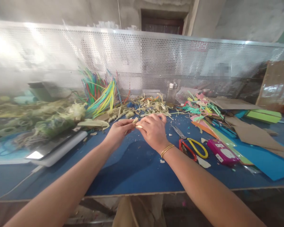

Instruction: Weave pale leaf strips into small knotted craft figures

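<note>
My left hand (119,130) and my right hand (152,129) meet above the blue table (132,170), fingertips pinched together on a small pale strip (136,123) held between them. A gold bracelet (167,150) circles my right wrist. Just behind the hands lies a heap of pale cream shavings and strips (144,108). Scissors with red and yellow handles (191,146) lie on the table to the right of my right hand.
A bundle of coloured strips (101,93) leans at the back left beside a pile of pale scraps (44,121). A white tray (59,149) sits left. Right: a pink case (222,152), coloured paper sheets (262,159), brown card (255,134), a metal-capped jar (172,92). Perforated metal screen (156,60) behind.
</note>
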Demonstrator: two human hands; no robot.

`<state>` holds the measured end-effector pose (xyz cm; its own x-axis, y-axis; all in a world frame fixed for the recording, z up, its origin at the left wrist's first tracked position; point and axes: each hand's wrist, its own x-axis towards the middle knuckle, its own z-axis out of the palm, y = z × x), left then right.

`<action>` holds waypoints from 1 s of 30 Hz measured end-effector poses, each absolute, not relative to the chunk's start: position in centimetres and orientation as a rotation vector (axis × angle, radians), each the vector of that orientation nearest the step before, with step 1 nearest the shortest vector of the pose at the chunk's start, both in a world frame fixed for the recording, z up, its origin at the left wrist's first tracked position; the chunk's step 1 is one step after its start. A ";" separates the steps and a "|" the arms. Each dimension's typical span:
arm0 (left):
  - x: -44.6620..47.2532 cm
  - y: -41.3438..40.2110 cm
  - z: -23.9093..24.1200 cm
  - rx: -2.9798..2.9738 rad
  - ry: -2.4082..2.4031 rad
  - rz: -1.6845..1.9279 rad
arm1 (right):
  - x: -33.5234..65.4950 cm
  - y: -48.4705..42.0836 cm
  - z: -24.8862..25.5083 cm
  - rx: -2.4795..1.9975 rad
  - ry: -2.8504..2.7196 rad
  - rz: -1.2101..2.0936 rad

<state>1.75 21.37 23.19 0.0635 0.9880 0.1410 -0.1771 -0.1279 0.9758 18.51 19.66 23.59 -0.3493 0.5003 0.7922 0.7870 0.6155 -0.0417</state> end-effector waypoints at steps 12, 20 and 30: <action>2.2 21.0 23.2 1.170 0.930 1.372 | 17.7 20.2 22.6 -1.167 -1.841 -0.253; 2.4 21.0 23.0 1.380 0.941 1.377 | 17.6 20.9 22.3 -1.204 -1.717 0.188; 2.3 21.1 22.9 1.409 0.993 1.410 | 17.5 21.3 21.6 -1.128 -1.644 0.440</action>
